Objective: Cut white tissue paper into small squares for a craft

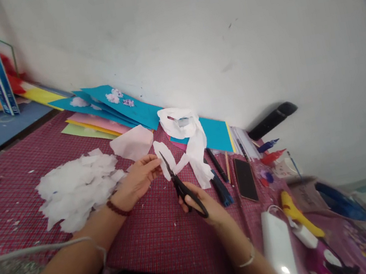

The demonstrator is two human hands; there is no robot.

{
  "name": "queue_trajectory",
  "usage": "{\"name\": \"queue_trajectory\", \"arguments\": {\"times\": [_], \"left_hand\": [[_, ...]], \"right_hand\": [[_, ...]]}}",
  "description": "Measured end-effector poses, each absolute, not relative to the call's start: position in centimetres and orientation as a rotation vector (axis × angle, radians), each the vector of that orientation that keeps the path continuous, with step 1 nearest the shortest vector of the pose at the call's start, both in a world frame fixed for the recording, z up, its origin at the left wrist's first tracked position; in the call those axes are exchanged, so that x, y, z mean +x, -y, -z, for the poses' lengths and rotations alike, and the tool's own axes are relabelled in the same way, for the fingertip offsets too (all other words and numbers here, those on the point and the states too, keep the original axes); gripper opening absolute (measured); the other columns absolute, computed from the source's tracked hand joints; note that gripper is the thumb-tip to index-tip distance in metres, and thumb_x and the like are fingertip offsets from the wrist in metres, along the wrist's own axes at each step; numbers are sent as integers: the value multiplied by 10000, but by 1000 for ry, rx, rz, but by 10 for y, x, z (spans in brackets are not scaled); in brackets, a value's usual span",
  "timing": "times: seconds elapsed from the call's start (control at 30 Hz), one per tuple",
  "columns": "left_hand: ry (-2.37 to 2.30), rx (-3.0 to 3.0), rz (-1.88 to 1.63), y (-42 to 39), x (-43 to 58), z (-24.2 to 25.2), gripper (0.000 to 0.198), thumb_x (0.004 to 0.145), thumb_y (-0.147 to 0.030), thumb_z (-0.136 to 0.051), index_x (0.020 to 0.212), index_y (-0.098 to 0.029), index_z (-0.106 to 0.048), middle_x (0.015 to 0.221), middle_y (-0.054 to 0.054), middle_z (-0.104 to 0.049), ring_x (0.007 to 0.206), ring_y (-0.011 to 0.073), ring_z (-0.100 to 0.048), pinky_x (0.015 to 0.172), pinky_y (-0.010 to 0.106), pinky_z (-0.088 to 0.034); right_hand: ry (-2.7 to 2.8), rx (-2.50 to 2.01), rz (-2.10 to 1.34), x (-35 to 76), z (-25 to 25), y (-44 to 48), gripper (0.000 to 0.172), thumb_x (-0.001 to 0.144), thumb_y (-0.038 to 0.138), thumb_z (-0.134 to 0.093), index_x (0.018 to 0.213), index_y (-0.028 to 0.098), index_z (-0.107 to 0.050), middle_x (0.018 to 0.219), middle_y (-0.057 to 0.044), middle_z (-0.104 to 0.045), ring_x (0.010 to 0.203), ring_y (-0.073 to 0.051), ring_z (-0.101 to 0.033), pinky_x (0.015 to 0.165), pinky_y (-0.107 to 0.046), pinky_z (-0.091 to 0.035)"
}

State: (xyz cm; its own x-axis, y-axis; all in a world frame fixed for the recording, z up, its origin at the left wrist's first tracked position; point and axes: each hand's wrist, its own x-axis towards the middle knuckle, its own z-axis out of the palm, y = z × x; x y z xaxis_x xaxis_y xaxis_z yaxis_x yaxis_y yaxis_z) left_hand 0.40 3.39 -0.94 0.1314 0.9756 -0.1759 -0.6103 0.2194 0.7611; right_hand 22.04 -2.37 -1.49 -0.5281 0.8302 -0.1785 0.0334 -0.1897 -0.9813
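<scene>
My left hand (145,174) pinches the edge of a small piece of white paper (167,154) between thumb and fingers. In my right hand (200,205) is a pair of black-handled scissors (177,184), its blades pointing up and left across that paper. Left of my left hand lies a heap of cut white paper pieces (78,186). A larger white sheet (133,143) rests just beyond my fingers. Behind the scissors, a loose curl of white paper strip (198,153) hangs over the blue sheets and the cloth.
Blue sheets (124,107) with paper flowers lean by the wall over coloured sheets. To the right lie a phone (245,179), a pencil (228,167), a black marker (217,165), a white power strip (278,247) and a yellow glue gun (299,213). A checked red cloth (146,247) covers the table.
</scene>
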Motion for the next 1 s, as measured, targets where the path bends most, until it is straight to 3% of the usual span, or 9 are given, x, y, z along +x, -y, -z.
{"name": "queue_trajectory", "arguments": {"times": [0.47, 0.67, 1.0], "left_hand": [[-754, 628, -1275, -29, 13, 12, 207, 680, -218, -815, 705, -155, -619, 677, -1, -666, 588, 111, -617, 599, 247, -520], [-817, 685, -1214, -39, 1, 11, 292, 714, -435, -725, 724, -151, -658, 672, 49, -676, 582, 167, -625, 559, 296, -541], [-931, 769, -1240, -41, -5, 5, 142, 685, -289, -703, 688, -161, -643, 618, 29, -629, 530, 131, -572, 530, 250, -478]], "right_hand": [[1479, -1062, -1746, 219, 21, 23, 517, 846, 585, -680, 1148, 183, -563, 724, 36, -522, 575, -94, -453, 568, -259, -324], [1471, -1101, -1778, 215, 12, 23, 562, 802, 599, -718, 1155, 184, -581, 728, 36, -508, 579, -95, -424, 563, -256, -335], [1489, -1098, -1773, 214, 15, 25, 560, 799, 606, -708, 1155, 192, -584, 709, 42, -497, 568, -96, -421, 549, -254, -337]]}}
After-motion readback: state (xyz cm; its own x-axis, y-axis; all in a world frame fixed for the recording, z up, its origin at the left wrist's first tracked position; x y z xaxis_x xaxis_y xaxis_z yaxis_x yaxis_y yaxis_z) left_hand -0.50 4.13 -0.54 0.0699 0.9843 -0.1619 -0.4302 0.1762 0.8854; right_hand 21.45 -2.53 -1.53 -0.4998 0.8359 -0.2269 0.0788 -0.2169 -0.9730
